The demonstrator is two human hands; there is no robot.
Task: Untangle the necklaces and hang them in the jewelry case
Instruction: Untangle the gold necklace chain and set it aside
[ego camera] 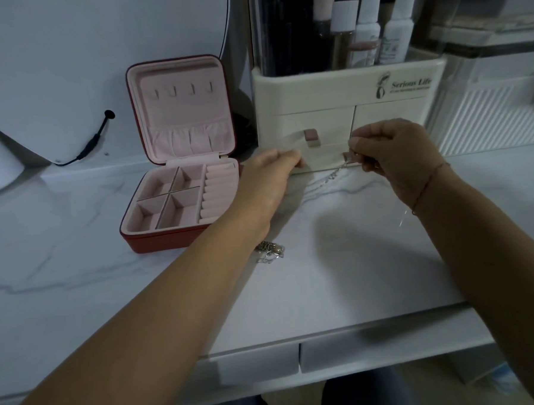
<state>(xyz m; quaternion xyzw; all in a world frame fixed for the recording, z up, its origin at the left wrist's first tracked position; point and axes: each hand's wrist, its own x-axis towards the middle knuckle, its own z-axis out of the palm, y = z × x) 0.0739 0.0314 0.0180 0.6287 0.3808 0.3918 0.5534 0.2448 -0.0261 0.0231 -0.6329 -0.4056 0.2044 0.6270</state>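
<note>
Holding: left hand (271, 183), right hand (402, 158) pinch one necklace (332, 174).
Axis: left-right — sagging.
Hidden: tangled chains (271, 252) partly under left forearm (172, 300).

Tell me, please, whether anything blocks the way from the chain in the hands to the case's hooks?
Nothing visible does. The thin silver chain hangs between the left hand and right hand; the red, pink-lined jewelry case stands open to their left, its four hooks bare.

Your forearms (159, 301) are bare, a thin red string bracelet (428, 184) circles your right wrist, and dark blue trousers (365, 395) cover your legs.
</note>
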